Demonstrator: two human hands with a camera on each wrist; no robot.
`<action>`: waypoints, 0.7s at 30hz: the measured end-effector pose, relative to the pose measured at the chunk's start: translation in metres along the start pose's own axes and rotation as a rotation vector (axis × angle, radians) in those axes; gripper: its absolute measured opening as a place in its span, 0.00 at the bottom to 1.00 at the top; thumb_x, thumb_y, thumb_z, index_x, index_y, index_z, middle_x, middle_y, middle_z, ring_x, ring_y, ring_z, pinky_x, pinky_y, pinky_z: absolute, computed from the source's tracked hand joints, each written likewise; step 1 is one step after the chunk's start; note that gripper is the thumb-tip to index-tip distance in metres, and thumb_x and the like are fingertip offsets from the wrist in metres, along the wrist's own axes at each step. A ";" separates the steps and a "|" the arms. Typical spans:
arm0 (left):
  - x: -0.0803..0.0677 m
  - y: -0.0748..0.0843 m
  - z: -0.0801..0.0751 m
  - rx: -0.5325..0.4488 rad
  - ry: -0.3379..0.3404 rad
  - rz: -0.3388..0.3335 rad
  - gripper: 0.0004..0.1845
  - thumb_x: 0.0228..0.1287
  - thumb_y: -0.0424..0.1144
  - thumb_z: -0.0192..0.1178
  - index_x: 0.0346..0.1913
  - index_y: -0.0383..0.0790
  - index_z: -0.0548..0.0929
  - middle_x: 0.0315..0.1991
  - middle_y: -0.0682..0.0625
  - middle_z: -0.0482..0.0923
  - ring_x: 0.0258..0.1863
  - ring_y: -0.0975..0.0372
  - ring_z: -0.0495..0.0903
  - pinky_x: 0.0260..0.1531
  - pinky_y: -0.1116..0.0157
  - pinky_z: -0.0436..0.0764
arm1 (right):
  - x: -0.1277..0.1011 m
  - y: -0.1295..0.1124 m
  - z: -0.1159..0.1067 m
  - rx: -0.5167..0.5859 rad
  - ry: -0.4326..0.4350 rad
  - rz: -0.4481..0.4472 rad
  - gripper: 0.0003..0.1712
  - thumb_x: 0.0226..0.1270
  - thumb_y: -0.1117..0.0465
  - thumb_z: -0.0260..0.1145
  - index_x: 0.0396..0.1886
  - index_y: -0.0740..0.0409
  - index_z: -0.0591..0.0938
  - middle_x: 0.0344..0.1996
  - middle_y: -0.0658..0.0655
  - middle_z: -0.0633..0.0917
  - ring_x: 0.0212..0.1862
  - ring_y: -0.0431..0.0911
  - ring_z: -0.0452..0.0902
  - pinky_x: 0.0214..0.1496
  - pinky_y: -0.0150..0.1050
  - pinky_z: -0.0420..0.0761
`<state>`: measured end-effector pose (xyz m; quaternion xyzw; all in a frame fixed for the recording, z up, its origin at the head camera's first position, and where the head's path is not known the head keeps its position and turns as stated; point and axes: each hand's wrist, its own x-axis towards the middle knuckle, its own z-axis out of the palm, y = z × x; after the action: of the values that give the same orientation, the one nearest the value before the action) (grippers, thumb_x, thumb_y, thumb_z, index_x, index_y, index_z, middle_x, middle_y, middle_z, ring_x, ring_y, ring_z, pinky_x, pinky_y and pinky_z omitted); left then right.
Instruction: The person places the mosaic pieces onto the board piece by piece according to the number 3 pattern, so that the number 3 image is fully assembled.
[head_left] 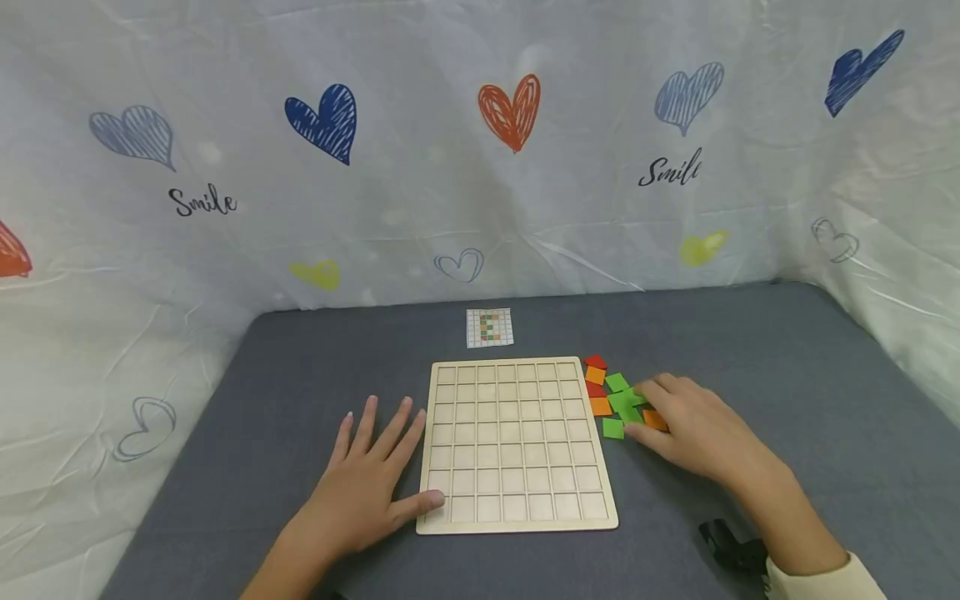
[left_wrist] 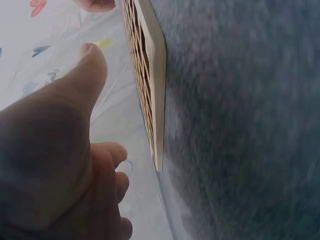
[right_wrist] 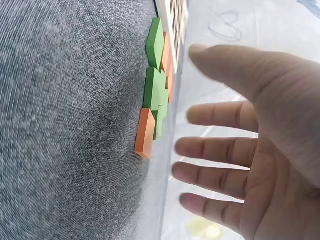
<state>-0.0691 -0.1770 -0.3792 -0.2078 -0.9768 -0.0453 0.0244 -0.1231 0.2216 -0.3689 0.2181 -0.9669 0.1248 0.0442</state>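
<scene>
a: where's your left hand?

b: it lies flat on the grey desk, fingers straight and fanned out, gripping nothing. my thumb tip touches the near left edge of the wooden grid board. in the left wrist view i see the board's edge just past my thumb.

a: and the board itself?

b: it sits in the middle of the desk, flat, rows of square cells, every cell i can see bare wood.

a: your right hand?

b: it's over at the right side of the board, palm down above the pile of colour tiles. in the right wrist view my fingers are spread and relaxed, pinching nothing, hovering just off the tiles. from the head view my fingertips seem to meet a green tile and an orange tile, but i cannot tell if they truly touch.

a: how do the tiles lie?

b: loose, green, orange and red ones, bunched just beside the board's right edge, some overlapping.

a: anything else?

b: a small pattern card lies beyond the board's far edge, apart from it. a white curtain with hearts and the word "smile" hangs behind the desk. a black object sits by my right wrist.
</scene>
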 end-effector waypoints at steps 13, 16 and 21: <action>-0.004 0.006 0.008 -0.005 -0.092 0.048 0.46 0.52 0.75 0.39 0.70 0.52 0.53 0.70 0.57 0.44 0.68 0.49 0.34 0.61 0.46 0.37 | -0.003 -0.001 0.000 -0.019 -0.084 -0.022 0.14 0.47 0.59 0.73 0.25 0.49 0.74 0.21 0.46 0.66 0.24 0.39 0.61 0.24 0.35 0.62; -0.004 0.006 0.008 -0.015 -0.109 0.050 0.47 0.51 0.75 0.39 0.70 0.52 0.52 0.70 0.57 0.44 0.68 0.49 0.34 0.61 0.46 0.37 | -0.004 0.000 0.001 -0.015 -0.062 -0.038 0.14 0.45 0.62 0.74 0.24 0.49 0.74 0.21 0.46 0.66 0.25 0.40 0.61 0.25 0.35 0.63; -0.005 0.006 0.008 -0.029 -0.134 0.052 0.48 0.51 0.75 0.40 0.70 0.50 0.51 0.70 0.56 0.45 0.68 0.49 0.35 0.61 0.46 0.36 | -0.003 0.003 0.002 -0.030 -0.057 -0.042 0.15 0.43 0.67 0.74 0.27 0.51 0.76 0.23 0.46 0.69 0.26 0.40 0.63 0.26 0.36 0.66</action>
<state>-0.0626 -0.1724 -0.3867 -0.2363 -0.9697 -0.0450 -0.0428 -0.1222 0.2245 -0.3719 0.2413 -0.9647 0.1032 0.0224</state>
